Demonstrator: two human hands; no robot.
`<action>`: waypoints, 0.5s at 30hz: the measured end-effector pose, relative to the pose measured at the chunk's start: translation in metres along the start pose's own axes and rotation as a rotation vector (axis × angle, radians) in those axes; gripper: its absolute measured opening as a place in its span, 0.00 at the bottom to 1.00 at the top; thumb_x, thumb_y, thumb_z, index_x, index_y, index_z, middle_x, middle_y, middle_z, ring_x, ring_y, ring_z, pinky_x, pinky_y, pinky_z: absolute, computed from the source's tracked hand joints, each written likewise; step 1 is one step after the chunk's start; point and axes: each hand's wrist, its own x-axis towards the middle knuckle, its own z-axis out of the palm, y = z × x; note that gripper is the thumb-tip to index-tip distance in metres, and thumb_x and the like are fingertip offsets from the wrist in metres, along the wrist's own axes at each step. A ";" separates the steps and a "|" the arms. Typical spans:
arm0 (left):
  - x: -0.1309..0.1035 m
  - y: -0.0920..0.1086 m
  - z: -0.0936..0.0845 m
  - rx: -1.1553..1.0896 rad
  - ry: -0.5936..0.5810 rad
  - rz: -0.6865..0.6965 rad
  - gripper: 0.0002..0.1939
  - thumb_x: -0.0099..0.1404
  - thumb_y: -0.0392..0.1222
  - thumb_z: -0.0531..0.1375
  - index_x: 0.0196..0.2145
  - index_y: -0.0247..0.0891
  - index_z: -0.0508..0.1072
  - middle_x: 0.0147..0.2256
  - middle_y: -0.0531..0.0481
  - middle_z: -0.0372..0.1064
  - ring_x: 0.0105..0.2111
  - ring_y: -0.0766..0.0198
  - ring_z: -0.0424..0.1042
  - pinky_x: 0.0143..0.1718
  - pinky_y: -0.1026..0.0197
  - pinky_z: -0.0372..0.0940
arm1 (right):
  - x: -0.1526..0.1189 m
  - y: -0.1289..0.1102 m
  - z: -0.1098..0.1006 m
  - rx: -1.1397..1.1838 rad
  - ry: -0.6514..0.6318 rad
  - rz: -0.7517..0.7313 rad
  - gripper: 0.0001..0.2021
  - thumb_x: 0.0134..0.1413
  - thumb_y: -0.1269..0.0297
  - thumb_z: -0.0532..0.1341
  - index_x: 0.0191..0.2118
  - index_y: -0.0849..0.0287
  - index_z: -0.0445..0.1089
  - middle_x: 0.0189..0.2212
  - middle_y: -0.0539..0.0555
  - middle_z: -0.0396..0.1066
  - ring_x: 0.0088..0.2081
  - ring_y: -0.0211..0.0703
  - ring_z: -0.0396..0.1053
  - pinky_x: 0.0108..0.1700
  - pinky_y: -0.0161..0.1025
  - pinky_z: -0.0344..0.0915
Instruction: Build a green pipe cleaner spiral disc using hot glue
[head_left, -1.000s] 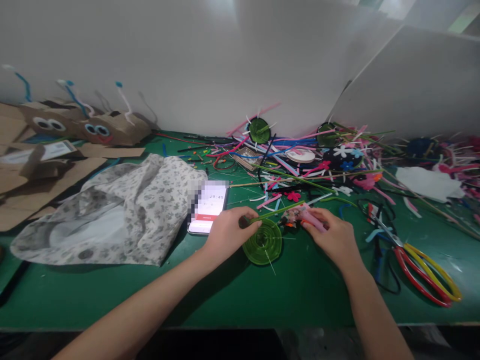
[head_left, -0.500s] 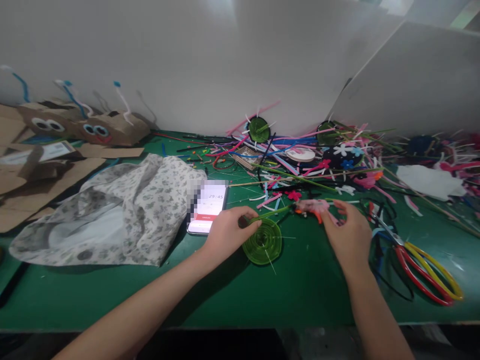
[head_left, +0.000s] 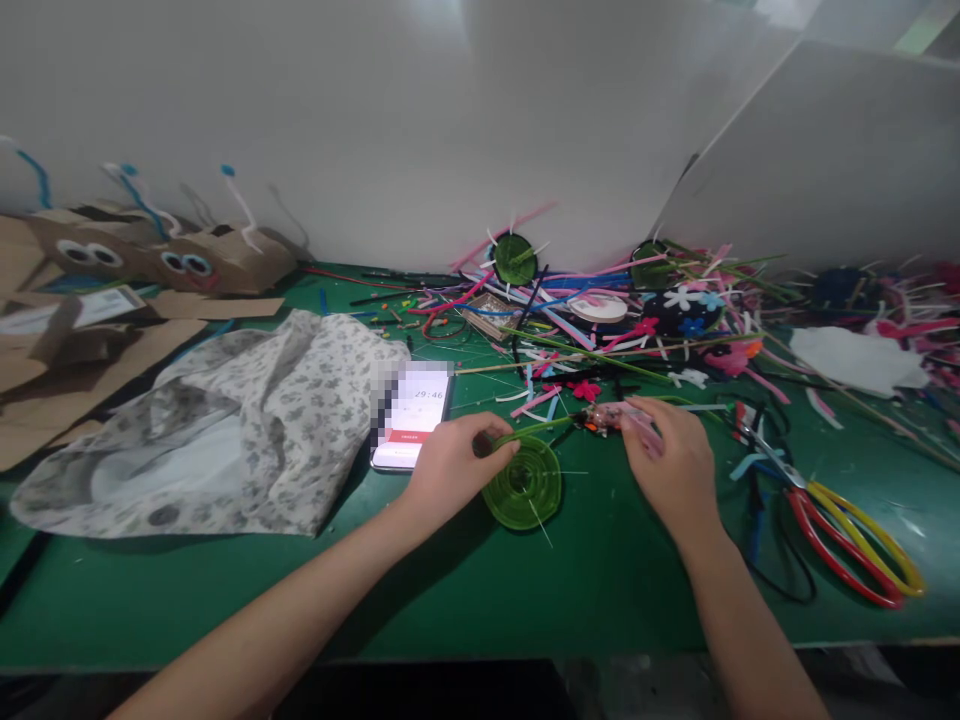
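Pinched between the thumb and fingers of my left hand point(head_left: 450, 468) is a green pipe cleaner point(head_left: 546, 427) at the top edge of a flat green coil point(head_left: 529, 490). The strip's loose end stretches right, to the tip of a small pink glue gun point(head_left: 609, 416). My right hand point(head_left: 675, 470) is closed around the gun's body, partly covering it. A pale stick shows behind the gun on the right. Thin pale strings lie across the coil and stick out past its edge.
A phone point(head_left: 409, 410) with a running timer lies beside my left hand, next to a floral cloth point(head_left: 300, 420). Scissors point(head_left: 851, 540) with red and yellow handles lie right. Pipe cleaners point(head_left: 555, 290) are heaped along the wall; cardboard figures point(head_left: 217, 265) stand back left.
My right hand has moved a little left with the glue gun, its fingers wrapped further round it. My left hand and the coil have hardly moved. The timer went from 29:45 to 29:46.
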 end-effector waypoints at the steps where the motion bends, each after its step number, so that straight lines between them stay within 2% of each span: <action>1: 0.000 0.000 0.000 0.000 -0.001 0.005 0.06 0.61 0.45 0.61 0.34 0.42 0.74 0.32 0.53 0.76 0.29 0.63 0.72 0.29 0.63 0.64 | 0.001 -0.002 0.000 0.016 -0.018 -0.020 0.11 0.60 0.64 0.56 0.46 0.57 0.70 0.44 0.57 0.73 0.47 0.50 0.67 0.52 0.49 0.63; 6: 0.003 0.000 -0.009 0.012 0.010 0.030 0.06 0.60 0.44 0.61 0.33 0.42 0.76 0.31 0.53 0.76 0.29 0.63 0.73 0.28 0.64 0.63 | 0.002 -0.013 0.001 0.092 -0.109 -0.132 0.11 0.61 0.67 0.55 0.47 0.54 0.70 0.45 0.55 0.73 0.49 0.48 0.68 0.57 0.53 0.60; 11: 0.010 -0.004 -0.023 0.084 0.143 0.021 0.06 0.59 0.42 0.61 0.33 0.43 0.77 0.31 0.53 0.76 0.29 0.62 0.72 0.30 0.62 0.64 | 0.002 -0.016 0.001 0.126 -0.095 -0.097 0.10 0.61 0.66 0.54 0.44 0.53 0.71 0.43 0.54 0.75 0.46 0.48 0.70 0.57 0.53 0.61; 15: 0.012 -0.006 -0.029 0.130 0.190 0.020 0.06 0.59 0.43 0.61 0.34 0.43 0.77 0.31 0.53 0.76 0.30 0.61 0.73 0.31 0.62 0.66 | 0.003 -0.019 -0.001 0.123 -0.065 -0.081 0.11 0.62 0.66 0.53 0.45 0.54 0.71 0.42 0.54 0.75 0.46 0.47 0.70 0.57 0.50 0.62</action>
